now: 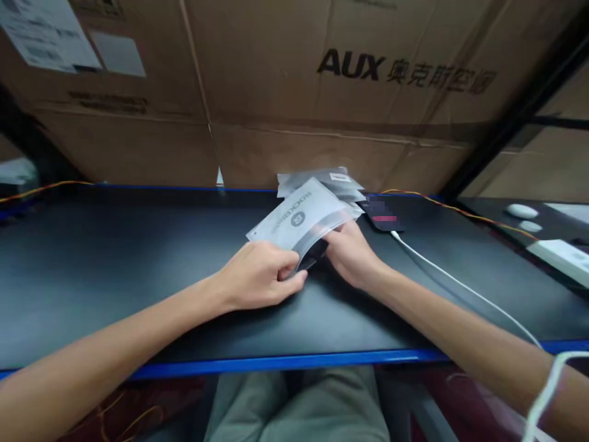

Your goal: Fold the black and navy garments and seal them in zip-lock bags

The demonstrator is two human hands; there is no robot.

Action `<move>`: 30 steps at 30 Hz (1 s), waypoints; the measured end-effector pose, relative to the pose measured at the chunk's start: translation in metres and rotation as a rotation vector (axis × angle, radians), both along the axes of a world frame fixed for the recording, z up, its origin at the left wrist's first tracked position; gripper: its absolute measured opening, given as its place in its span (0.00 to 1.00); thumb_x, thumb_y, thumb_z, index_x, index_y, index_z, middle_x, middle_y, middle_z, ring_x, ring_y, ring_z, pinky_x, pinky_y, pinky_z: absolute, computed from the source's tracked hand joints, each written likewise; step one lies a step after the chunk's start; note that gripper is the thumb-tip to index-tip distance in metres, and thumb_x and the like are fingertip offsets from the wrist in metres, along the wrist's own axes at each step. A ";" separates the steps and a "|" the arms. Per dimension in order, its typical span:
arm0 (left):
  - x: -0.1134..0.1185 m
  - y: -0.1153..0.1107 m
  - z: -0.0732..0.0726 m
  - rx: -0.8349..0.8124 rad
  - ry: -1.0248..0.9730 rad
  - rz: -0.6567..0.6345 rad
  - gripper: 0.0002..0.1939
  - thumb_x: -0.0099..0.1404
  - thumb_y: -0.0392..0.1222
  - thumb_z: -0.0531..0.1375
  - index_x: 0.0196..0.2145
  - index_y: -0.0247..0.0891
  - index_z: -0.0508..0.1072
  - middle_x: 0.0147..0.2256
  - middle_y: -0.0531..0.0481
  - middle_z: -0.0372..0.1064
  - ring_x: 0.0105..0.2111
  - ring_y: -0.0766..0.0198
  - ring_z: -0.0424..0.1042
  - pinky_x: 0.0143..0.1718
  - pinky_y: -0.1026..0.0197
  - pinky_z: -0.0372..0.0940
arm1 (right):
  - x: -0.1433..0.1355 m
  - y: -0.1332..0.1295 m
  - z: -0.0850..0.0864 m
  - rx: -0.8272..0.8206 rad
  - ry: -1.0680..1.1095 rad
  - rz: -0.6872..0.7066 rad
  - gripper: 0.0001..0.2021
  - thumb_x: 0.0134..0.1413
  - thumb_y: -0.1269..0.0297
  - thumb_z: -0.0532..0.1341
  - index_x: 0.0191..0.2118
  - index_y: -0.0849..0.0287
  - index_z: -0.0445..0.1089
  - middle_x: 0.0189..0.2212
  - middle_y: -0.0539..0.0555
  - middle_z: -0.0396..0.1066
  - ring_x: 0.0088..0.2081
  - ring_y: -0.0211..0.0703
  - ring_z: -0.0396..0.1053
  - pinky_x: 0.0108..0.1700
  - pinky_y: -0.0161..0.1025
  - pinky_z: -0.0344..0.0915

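Note:
A frosted plastic bag (pixel 294 212) with dark lettering and a round logo is held above the dark table (pixel 161 258). My left hand (pixel 262 273) pinches the bag's near left edge between thumb and bent fingers. The fingers of my right hand (pixel 347 248) reach inside the bag's mouth, partly seen through the plastic. Something black (pixel 313 255) shows at the opening between my hands; what it is I cannot make out. Behind the held bag lie more frosted bags (pixel 322 178), one with a small white label.
A phone (pixel 385 215) with a white cable (pixel 451 279) lies right of the bags. Cardboard (pixel 276 73) stands behind the table. A white power strip (pixel 561 258) and two white rounded objects (pixel 522 212) are at the right. A blue edge (pixel 276 363) runs along the table's front.

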State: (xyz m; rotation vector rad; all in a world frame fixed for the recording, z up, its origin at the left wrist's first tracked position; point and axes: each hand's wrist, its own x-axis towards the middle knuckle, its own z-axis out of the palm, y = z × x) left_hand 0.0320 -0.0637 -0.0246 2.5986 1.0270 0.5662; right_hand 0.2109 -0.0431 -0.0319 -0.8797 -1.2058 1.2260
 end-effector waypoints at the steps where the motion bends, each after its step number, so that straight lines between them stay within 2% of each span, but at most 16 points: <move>1: -0.002 0.004 -0.001 0.041 0.015 0.059 0.21 0.64 0.51 0.58 0.18 0.40 0.58 0.17 0.55 0.58 0.19 0.67 0.56 0.24 0.59 0.47 | 0.001 -0.002 0.002 -0.012 -0.001 0.019 0.23 0.43 0.63 0.69 0.49 0.54 0.68 0.52 0.55 0.74 0.56 0.50 0.69 0.59 0.48 0.66; 4: -0.007 0.007 0.001 0.062 0.067 0.137 0.19 0.62 0.49 0.58 0.18 0.40 0.58 0.17 0.54 0.60 0.19 0.66 0.58 0.25 0.59 0.47 | 0.004 -0.007 0.006 -0.017 -0.035 0.141 0.26 0.41 0.69 0.69 0.50 0.52 0.68 0.56 0.52 0.71 0.59 0.49 0.66 0.62 0.47 0.63; 7: -0.004 -0.002 0.001 -0.016 0.077 0.025 0.17 0.63 0.43 0.55 0.18 0.40 0.61 0.17 0.52 0.64 0.19 0.66 0.60 0.24 0.59 0.48 | 0.009 -0.010 0.007 0.001 -0.165 0.286 0.30 0.41 0.71 0.70 0.54 0.50 0.67 0.58 0.51 0.69 0.61 0.47 0.64 0.65 0.47 0.59; 10: 0.003 -0.015 -0.001 -0.078 0.023 -0.105 0.19 0.67 0.43 0.54 0.19 0.40 0.65 0.17 0.52 0.65 0.18 0.67 0.61 0.23 0.60 0.49 | 0.011 -0.010 0.007 -0.019 -0.272 0.372 0.32 0.40 0.69 0.71 0.55 0.54 0.67 0.53 0.53 0.73 0.56 0.50 0.69 0.62 0.50 0.62; 11: 0.006 -0.018 -0.001 -0.088 -0.012 -0.129 0.19 0.68 0.43 0.54 0.19 0.39 0.66 0.17 0.53 0.65 0.18 0.67 0.61 0.23 0.60 0.50 | 0.010 -0.011 0.007 -0.018 -0.274 0.358 0.32 0.39 0.68 0.72 0.55 0.55 0.68 0.52 0.54 0.74 0.55 0.51 0.70 0.61 0.51 0.64; 13: 0.011 -0.023 -0.002 -0.137 -0.111 -0.131 0.18 0.68 0.42 0.55 0.19 0.39 0.66 0.17 0.54 0.64 0.17 0.67 0.61 0.23 0.61 0.52 | 0.004 -0.012 0.006 0.006 -0.225 0.232 0.30 0.38 0.67 0.72 0.52 0.57 0.69 0.49 0.55 0.75 0.53 0.52 0.71 0.59 0.51 0.66; 16: 0.019 -0.027 -0.002 -0.396 -0.344 -0.049 0.18 0.67 0.43 0.55 0.20 0.39 0.64 0.17 0.54 0.65 0.16 0.68 0.63 0.19 0.64 0.56 | -0.007 -0.014 0.004 0.077 -0.124 -0.048 0.24 0.40 0.64 0.71 0.47 0.57 0.70 0.48 0.57 0.76 0.51 0.52 0.72 0.56 0.49 0.67; 17: 0.022 -0.028 -0.003 -0.498 -0.414 -0.027 0.18 0.68 0.44 0.55 0.21 0.39 0.64 0.17 0.54 0.66 0.15 0.68 0.64 0.18 0.65 0.57 | -0.010 -0.015 0.002 0.098 -0.124 -0.094 0.23 0.41 0.64 0.70 0.47 0.57 0.69 0.47 0.57 0.76 0.51 0.52 0.72 0.56 0.48 0.67; 19: 0.026 -0.031 -0.004 -0.633 -0.504 -0.021 0.17 0.68 0.46 0.55 0.22 0.39 0.64 0.18 0.54 0.67 0.14 0.69 0.66 0.16 0.66 0.60 | -0.012 -0.015 -0.002 0.130 -0.184 -0.087 0.23 0.42 0.64 0.70 0.47 0.56 0.69 0.45 0.56 0.76 0.48 0.51 0.73 0.52 0.46 0.69; 22: 0.027 -0.034 -0.006 -0.652 -0.504 -0.042 0.17 0.68 0.46 0.56 0.22 0.38 0.66 0.19 0.53 0.68 0.15 0.69 0.68 0.17 0.68 0.62 | -0.008 -0.014 -0.005 0.182 -0.367 0.080 0.17 0.46 0.62 0.68 0.44 0.58 0.70 0.39 0.54 0.76 0.41 0.47 0.73 0.45 0.43 0.70; 25: 0.025 -0.034 -0.004 -0.690 -0.513 -0.032 0.17 0.69 0.44 0.55 0.23 0.37 0.66 0.20 0.54 0.68 0.17 0.71 0.69 0.18 0.70 0.62 | 0.002 -0.013 0.002 0.292 -0.636 0.194 0.11 0.51 0.62 0.65 0.40 0.59 0.73 0.36 0.53 0.76 0.36 0.45 0.73 0.42 0.42 0.70; 28: 0.022 -0.033 0.002 -0.759 -0.589 0.007 0.18 0.69 0.44 0.55 0.22 0.36 0.65 0.20 0.55 0.67 0.16 0.72 0.68 0.18 0.71 0.61 | 0.013 -0.013 0.017 0.337 -0.815 0.084 0.10 0.53 0.62 0.64 0.42 0.58 0.73 0.36 0.53 0.77 0.33 0.44 0.74 0.37 0.39 0.70; 30: 0.021 -0.032 0.005 -0.769 -0.630 0.024 0.18 0.69 0.44 0.55 0.22 0.37 0.64 0.19 0.55 0.66 0.16 0.72 0.67 0.17 0.71 0.60 | 0.016 -0.014 0.024 0.245 -0.841 -0.001 0.13 0.53 0.60 0.64 0.43 0.58 0.71 0.33 0.53 0.76 0.26 0.41 0.72 0.30 0.38 0.68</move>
